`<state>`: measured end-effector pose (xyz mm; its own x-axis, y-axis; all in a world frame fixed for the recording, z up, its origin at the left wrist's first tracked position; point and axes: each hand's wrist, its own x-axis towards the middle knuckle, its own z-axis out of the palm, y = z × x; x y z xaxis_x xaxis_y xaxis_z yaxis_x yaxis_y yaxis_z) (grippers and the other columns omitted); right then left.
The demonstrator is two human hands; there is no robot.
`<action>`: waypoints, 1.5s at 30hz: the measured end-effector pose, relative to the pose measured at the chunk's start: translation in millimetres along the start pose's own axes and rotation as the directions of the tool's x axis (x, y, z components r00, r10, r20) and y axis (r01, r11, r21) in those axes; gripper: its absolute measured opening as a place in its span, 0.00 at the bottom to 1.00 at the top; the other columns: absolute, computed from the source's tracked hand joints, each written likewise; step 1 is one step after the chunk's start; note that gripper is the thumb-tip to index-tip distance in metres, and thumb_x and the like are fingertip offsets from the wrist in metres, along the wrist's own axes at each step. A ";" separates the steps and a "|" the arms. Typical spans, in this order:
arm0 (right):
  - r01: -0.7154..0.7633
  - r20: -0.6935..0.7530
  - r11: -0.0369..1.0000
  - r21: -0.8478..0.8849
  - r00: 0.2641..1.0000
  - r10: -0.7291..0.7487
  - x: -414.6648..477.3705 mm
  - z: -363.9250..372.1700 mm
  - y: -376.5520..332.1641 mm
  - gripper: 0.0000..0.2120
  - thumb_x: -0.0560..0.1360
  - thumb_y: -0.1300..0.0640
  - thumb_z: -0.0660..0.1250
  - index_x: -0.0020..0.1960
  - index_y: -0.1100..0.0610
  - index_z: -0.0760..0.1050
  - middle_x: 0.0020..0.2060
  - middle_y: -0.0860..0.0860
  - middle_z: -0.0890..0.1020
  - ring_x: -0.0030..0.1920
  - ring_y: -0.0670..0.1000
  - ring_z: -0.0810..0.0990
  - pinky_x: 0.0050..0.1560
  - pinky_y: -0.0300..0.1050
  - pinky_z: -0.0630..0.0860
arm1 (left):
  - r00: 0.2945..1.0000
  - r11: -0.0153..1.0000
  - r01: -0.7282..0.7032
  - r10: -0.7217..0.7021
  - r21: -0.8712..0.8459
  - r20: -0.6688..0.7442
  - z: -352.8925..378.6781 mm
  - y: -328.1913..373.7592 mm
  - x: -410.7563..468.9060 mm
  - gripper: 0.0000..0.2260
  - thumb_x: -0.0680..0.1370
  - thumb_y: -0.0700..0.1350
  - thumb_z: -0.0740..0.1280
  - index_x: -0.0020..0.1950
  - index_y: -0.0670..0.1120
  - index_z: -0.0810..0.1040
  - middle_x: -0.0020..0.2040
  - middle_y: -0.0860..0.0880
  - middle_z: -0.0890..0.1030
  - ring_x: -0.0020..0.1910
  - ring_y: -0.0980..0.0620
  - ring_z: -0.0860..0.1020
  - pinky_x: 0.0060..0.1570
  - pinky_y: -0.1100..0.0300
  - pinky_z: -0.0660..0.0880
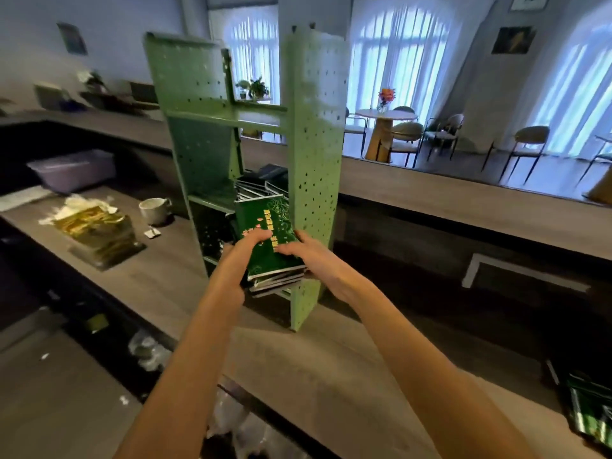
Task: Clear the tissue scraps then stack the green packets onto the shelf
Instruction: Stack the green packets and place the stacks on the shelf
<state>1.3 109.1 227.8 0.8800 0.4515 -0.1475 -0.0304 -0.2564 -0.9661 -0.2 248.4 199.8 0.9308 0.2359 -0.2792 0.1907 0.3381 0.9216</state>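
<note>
Two bare forearms are seen nearest, reaching in from the bottom edge over the worktop (298, 359). The left hand (240, 260) is laid with fairly straight fingers on the top face of the stack of green packets (268, 233). The right hand (314, 256) is laid the same way, coming in from the stack's right edge. Thumbs are hidden, so a grip under the stack cannot be confirmed. Nothing else is held.

The stack is sat in the lower bay of the shelf (314, 160), with its near end projecting from the front. More packets (258, 190) are piled behind it in the same bay.

Handling, as judged:
- The packets are light, flat and glossy, so layers are likely to slide on each other. The lower edges are already fanned out.
- The stack is best taken by both long sides with pressure kept on top, then squared up.

Other items:
- Tissue scraps (86, 207) are heaped on gold packets (99, 233) at far left, with one small scrap (152, 232) beside the mug (154, 210).
- The contents of the mug and of the purple tub (74, 170) cannot be seen.
- Spare green packets (589, 415) are seen at near right.
</note>
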 end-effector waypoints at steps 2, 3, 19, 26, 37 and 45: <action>0.013 -0.036 1.000 0.019 0.999 -0.012 29.9 19.8 -12.0 0.24 0.79 0.52 0.59 0.73 0.54 0.60 0.58 0.54 0.76 0.50 0.49 0.77 0.53 0.42 0.75 | 1.000 1.000 -0.015 0.015 -0.009 0.006 -20.9 23.3 17.1 0.15 0.71 0.48 0.70 0.55 0.46 0.77 0.49 0.42 0.82 0.46 0.43 0.81 0.44 0.52 0.78; 0.021 -0.060 1.000 0.008 0.998 -0.021 44.7 28.3 -16.9 0.22 0.79 0.51 0.59 0.72 0.54 0.62 0.58 0.53 0.76 0.53 0.50 0.77 0.59 0.47 0.74 | 1.000 1.000 -0.025 0.025 -0.008 0.013 -31.4 34.4 26.3 0.10 0.73 0.47 0.68 0.52 0.46 0.78 0.47 0.43 0.82 0.44 0.44 0.80 0.46 0.52 0.77; -0.190 -0.289 0.966 -0.174 0.948 0.134 160.9 60.9 -43.6 0.14 0.79 0.58 0.60 0.63 0.60 0.73 0.38 0.56 0.82 0.30 0.51 0.80 0.31 0.39 0.76 | 0.969 0.971 -0.020 -0.041 0.240 0.243 -88.2 152.6 178.7 0.06 0.75 0.47 0.65 0.45 0.44 0.76 0.27 0.48 0.81 0.29 0.48 0.80 0.32 0.59 0.75; -0.234 -0.323 0.953 -0.192 0.932 0.164 167.8 52.5 -42.1 0.12 0.80 0.58 0.58 0.62 0.60 0.73 0.36 0.53 0.81 0.31 0.50 0.80 0.32 0.37 0.76 | 0.937 0.933 -0.024 -0.104 0.360 0.333 -73.5 151.9 224.0 0.11 0.74 0.49 0.65 0.51 0.43 0.77 0.35 0.45 0.82 0.34 0.47 0.80 0.35 0.59 0.75; -0.252 -0.343 0.958 -0.136 0.919 0.193 171.4 49.9 -40.7 0.14 0.80 0.58 0.59 0.63 0.61 0.71 0.34 0.53 0.81 0.27 0.48 0.80 0.29 0.36 0.76 | 0.902 0.850 0.014 -0.238 0.527 0.360 -58.7 147.9 250.4 0.12 0.74 0.50 0.65 0.45 0.41 0.75 0.30 0.43 0.81 0.26 0.47 0.80 0.27 0.60 0.78; -0.238 -0.339 0.965 -0.108 0.921 0.189 172.9 47.8 -38.0 0.13 0.80 0.58 0.60 0.62 0.60 0.72 0.34 0.53 0.82 0.26 0.47 0.80 0.28 0.37 0.77 | 0.925 0.813 -0.051 -0.182 0.581 0.335 -52.3 153.7 256.8 0.22 0.74 0.59 0.65 0.56 0.41 0.74 0.47 0.40 0.81 0.44 0.42 0.79 0.49 0.51 0.76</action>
<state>132.0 237.8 228.9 0.9660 0.0774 -0.2468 -0.1876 -0.4469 -0.8747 251.9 408.6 255.7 0.9304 -0.1484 -0.3352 0.2889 -0.2661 0.9196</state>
